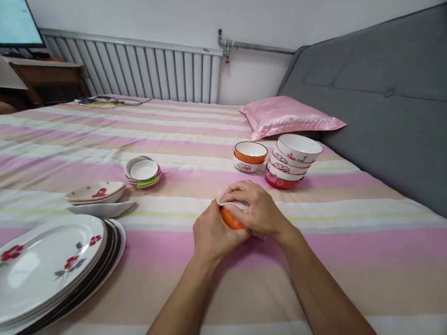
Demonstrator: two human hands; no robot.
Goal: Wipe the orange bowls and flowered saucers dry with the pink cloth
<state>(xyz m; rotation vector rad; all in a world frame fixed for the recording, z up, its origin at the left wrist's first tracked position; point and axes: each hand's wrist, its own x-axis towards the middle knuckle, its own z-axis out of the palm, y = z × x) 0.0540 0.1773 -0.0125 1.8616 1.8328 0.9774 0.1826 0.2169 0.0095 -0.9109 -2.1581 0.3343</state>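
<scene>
Just above the bed, my left hand (212, 233) is wrapped round an orange bowl (230, 219), which is mostly covered by my hands. Over its rim, my right hand (256, 209) presses a thin white cloth (239, 204) against the bowl. Beyond my hands stands a short stack with an orange-sided bowl (251, 157) on top of a white patterned bowl (246, 166). To the right of that is a taller stack of white and red bowls (292, 154), leaning slightly.
At left lies a pile of large plates (41, 269) with red flowers. Behind it are boat-shaped dishes (97, 193) and a stack of small dishes (144, 169). A pink pillow (291, 114) rests near the grey headboard (388, 92). Cables (106, 101) lie by the radiator (138, 66).
</scene>
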